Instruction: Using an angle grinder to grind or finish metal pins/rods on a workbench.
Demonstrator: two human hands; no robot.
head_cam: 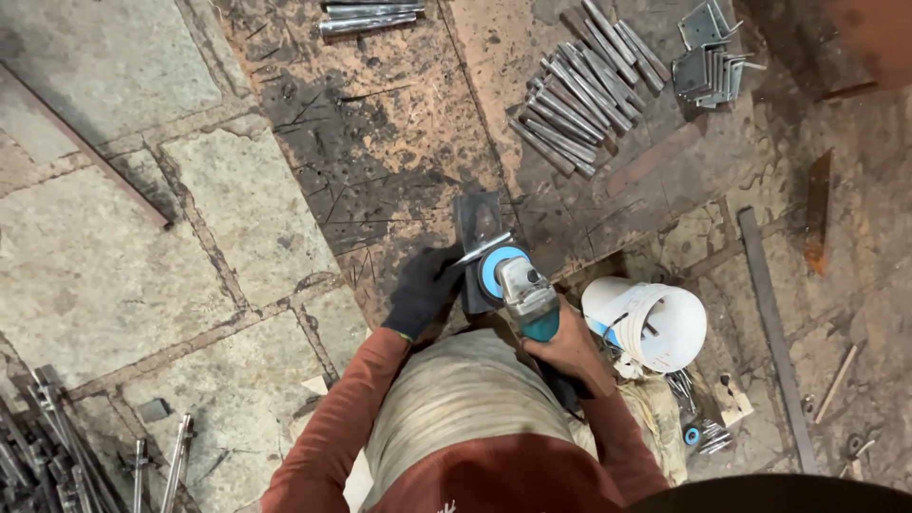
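Crouched over the floor, a bare right hand [570,347] clasps an angle grinder [518,285] while the gloved left hand [423,290] pins a steel piece [478,228] at twelve o'clock; a slip could kick the disc toward those fingers.

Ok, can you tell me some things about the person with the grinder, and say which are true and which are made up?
1. The left hand wears a dark glove. True.
2. The right hand holds the angle grinder. True.
3. The white bucket stands upright, full of water. False: it lies tipped on its side.
4. The metal rods on the plate are stacked in the bucket. False: they lie in a row on the rusty steel plate.
5. The gloved hand touches the small metal piece. True.
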